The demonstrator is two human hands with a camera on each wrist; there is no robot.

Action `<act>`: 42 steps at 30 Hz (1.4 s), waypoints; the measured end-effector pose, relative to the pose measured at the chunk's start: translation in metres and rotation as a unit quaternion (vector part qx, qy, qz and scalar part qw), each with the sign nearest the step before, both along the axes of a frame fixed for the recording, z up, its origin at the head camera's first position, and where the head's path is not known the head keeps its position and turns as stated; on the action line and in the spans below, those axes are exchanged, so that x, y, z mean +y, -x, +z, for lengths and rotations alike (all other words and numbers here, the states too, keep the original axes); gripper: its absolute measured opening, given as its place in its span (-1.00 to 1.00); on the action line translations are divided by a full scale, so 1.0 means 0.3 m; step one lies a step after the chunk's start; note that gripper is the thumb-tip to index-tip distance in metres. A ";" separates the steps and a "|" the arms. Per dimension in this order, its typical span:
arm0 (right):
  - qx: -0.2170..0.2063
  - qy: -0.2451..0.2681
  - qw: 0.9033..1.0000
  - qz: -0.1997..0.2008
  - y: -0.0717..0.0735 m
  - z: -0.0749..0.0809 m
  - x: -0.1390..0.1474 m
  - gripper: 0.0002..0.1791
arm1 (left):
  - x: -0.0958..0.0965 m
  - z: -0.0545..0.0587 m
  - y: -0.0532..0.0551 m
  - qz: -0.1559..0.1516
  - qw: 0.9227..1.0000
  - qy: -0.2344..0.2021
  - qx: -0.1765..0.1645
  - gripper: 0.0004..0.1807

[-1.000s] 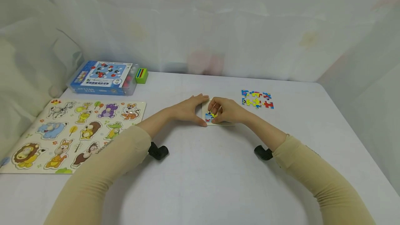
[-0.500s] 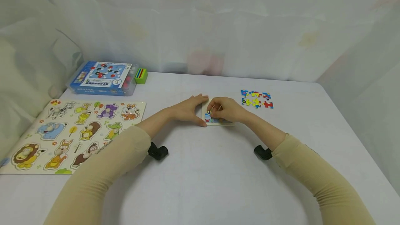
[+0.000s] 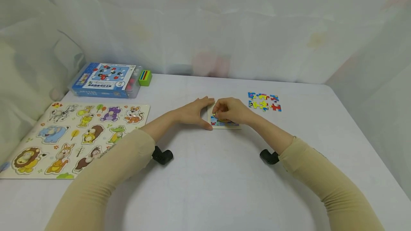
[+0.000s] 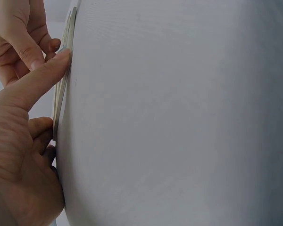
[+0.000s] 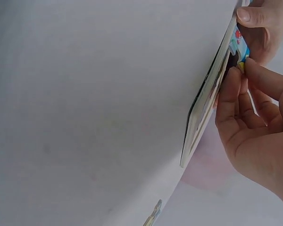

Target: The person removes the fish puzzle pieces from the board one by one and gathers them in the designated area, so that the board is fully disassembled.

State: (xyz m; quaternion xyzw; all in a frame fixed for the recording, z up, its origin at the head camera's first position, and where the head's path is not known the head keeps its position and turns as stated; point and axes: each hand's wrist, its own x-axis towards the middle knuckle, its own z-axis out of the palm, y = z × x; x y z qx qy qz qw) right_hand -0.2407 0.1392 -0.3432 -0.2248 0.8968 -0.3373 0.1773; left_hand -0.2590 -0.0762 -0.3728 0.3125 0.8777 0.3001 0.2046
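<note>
A small jigsaw puzzle board (image 3: 224, 127) with blue pieces along its near side lies flat on the white table. My left hand (image 3: 193, 111) braces its left end, thumb at the near corner and straight fingers toward the far corner. Over the board, my right hand (image 3: 233, 111) pinches a small jigsaw piece (image 5: 242, 67) with yellow on it between thumb and index finger. The fingers hide most of that piece and much of the board's picture. In the left wrist view, the left thumb (image 4: 47, 75) touches the board's edge.
Several loose jigsaw pieces (image 3: 263, 105) lie right of the board. A wooden animal puzzle (image 3: 75, 133) covers the left side. Behind it stand a clear-and-blue box (image 3: 106, 80) and a green block (image 3: 145, 78). Curtains rise behind the table.
The right hand has turned and lifted slightly, curling its fingers more over the board. More of the blue near row shows beneath it. The left hand has stayed in place.
</note>
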 end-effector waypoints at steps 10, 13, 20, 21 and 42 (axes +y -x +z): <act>-0.014 0.025 0.999 -0.019 0.008 0.041 0.021 -0.87 | 0.004 0.003 0.002 -0.002 1.000 0.002 0.008 0.15; -0.019 0.034 0.999 -0.026 0.016 0.053 0.038 -0.86 | 0.005 0.005 0.001 0.000 1.000 0.007 0.011 0.16; -0.031 0.042 0.997 -0.051 0.034 0.080 0.098 -0.82 | 0.006 0.006 0.002 0.001 1.000 0.016 0.012 0.17; -0.032 0.041 0.997 -0.055 0.038 0.081 0.108 -0.82 | 0.006 0.005 0.002 0.001 1.000 0.018 0.012 0.17; -0.038 0.035 0.992 -0.117 0.076 0.064 0.313 -0.74 | 0.007 0.011 -0.003 0.007 1.000 0.023 0.003 0.17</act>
